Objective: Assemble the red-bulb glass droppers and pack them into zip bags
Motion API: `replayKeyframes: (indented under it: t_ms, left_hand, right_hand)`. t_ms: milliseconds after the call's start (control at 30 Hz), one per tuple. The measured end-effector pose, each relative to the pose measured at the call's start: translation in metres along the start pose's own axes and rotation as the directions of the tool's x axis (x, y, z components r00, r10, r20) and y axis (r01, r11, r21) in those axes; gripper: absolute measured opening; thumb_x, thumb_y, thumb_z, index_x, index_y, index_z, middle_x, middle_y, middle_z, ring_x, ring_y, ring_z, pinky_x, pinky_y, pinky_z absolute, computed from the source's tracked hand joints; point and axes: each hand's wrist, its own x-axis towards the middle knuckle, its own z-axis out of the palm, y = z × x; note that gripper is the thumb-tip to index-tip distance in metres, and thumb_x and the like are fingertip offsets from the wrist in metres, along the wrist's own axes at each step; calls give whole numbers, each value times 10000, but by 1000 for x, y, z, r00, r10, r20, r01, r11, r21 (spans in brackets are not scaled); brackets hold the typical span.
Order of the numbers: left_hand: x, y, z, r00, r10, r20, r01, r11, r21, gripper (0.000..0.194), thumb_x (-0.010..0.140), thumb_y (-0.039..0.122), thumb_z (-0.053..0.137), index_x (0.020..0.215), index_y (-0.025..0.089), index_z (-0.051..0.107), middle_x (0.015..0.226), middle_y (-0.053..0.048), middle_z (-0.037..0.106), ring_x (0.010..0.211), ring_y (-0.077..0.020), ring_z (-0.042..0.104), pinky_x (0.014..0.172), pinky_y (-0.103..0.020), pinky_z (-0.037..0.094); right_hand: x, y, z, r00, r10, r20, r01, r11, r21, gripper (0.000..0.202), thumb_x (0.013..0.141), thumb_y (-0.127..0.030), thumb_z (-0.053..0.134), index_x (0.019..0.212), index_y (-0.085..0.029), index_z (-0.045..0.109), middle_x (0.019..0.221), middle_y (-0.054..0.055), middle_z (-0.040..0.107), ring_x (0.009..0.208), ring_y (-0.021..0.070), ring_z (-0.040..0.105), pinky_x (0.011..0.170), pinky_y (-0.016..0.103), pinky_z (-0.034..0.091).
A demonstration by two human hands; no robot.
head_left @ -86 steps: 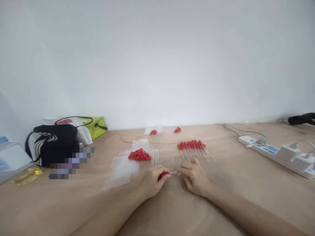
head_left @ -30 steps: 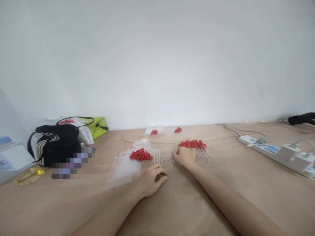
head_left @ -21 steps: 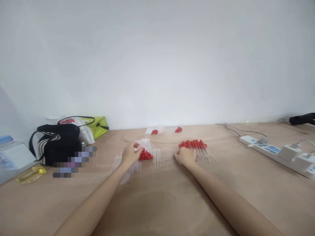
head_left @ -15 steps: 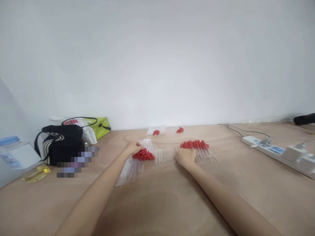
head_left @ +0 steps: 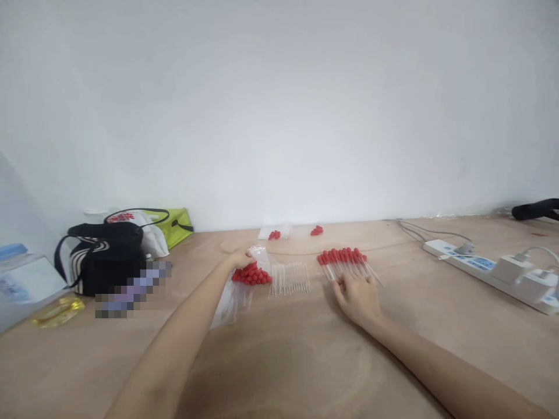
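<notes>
My left hand [head_left: 239,259] is at the upper left edge of a pile of small red oblong pieces [head_left: 253,276], its fingers drawn together. Whatever is between those fingertips is too small to tell. Beside the pile lies a row of thin, clear stick-like tubes [head_left: 290,279]. Farther right is a fanned row of similar tubes with red caps [head_left: 343,256], caps pointing to the wall. My right hand [head_left: 358,298] rests over the near ends of these capped tubes, thumb and fingers closed around one of them. Its fingertips are partly hidden.
Clear plastic bags [head_left: 231,305] lie beneath and before the pile. Two small red groups, one of red pieces [head_left: 274,235], are near the wall. A black bag [head_left: 107,259] and yellow tape roll [head_left: 59,311] stand left; a power strip [head_left: 484,267] with plugs lies right.
My right hand has moved right and nearer me, from beside the bare tubes to the near ends of the capped ones. My left hand stays at the red pile. The view has shifted slightly.
</notes>
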Motion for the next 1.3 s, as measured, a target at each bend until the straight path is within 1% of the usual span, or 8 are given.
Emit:
replayKeyframes:
  t_ms: [167, 300, 433, 533, 633, 867, 1133, 1300]
  left_hand:
    - [-20, 7, -3, 943, 67, -327, -131, 975, -180, 224, 856, 281, 462, 981, 109, 535, 1005, -66, 559, 916, -214, 543, 767, -356, 452]
    - [-63, 19, 17, 866, 156, -475, -323, 901, -291, 202, 861, 312, 392, 932, 141, 470, 876, -40, 585, 858, -165, 564, 736, -277, 449]
    - [-109, 33, 58, 818, 423, -390, -569, 689, -449, 277, 828, 353, 435, 1048, 187, 412, 726, 17, 545, 618, -116, 553, 595, -242, 452]
    - [-127, 40, 84, 799, 526, -292, -597, 629, -498, 192, 847, 318, 407, 903, 168, 511, 699, 4, 538, 570, -103, 523, 587, -239, 441]
    - [-132, 43, 100, 837, 506, -205, -509, 587, -630, 155, 836, 301, 437, 845, 162, 506, 725, -13, 583, 650, -121, 559, 647, -254, 444]
    - [-131, 43, 103, 932, 346, -109, -295, 550, -781, 228, 637, 245, 671, 689, 162, 464, 645, 40, 531, 621, -106, 536, 591, -208, 404]
    - [-131, 43, 103, 910, 359, -207, -387, 556, -736, 163, 678, 241, 620, 755, 168, 497, 731, 11, 545, 715, -132, 538, 664, -240, 418]
    - [-132, 44, 101, 889, 432, -150, -402, 581, -708, 146, 711, 272, 583, 800, 157, 578, 792, -31, 608, 787, -165, 559, 735, -274, 425]
  right_hand:
    - [-2, 20, 2, 994, -77, -74, 94, 960, 263, 218, 831, -337, 361, 695, -198, 460, 659, 54, 575, 631, 192, 523, 588, 310, 359]
    - [-1, 15, 4, 993, -102, -55, 115, 914, 388, 196, 837, -324, 372, 749, -189, 483, 685, 60, 594, 618, 180, 529, 570, 293, 383]
    - [-6, 3, 3, 970, -241, -13, 225, 887, 404, 220, 856, -284, 354, 916, -185, 542, 808, 68, 628, 705, 176, 563, 645, 301, 385]
    - [-10, -3, -1, 948, -315, 33, 283, 888, 362, 234, 864, -243, 345, 936, -196, 562, 800, 55, 628, 714, 170, 563, 671, 305, 356]
    - [-11, -7, -5, 941, -331, 70, 289, 894, 343, 216, 858, -206, 356, 897, -196, 568, 752, 31, 623, 688, 154, 554, 670, 300, 324]
    - [-13, -14, -16, 932, -358, 64, 311, 876, 369, 185, 844, -195, 393, 874, -197, 575, 667, -5, 589, 603, 113, 509, 656, 281, 275]
    - [-16, -24, -23, 903, -419, 99, 349, 847, 400, 197, 842, -208, 394, 865, -194, 589, 667, 4, 595, 581, 110, 486, 664, 286, 258]
    - [-17, -25, -22, 898, -428, 105, 355, 844, 401, 196, 846, -211, 392, 871, -198, 586, 689, 2, 607, 583, 103, 501, 667, 281, 264]
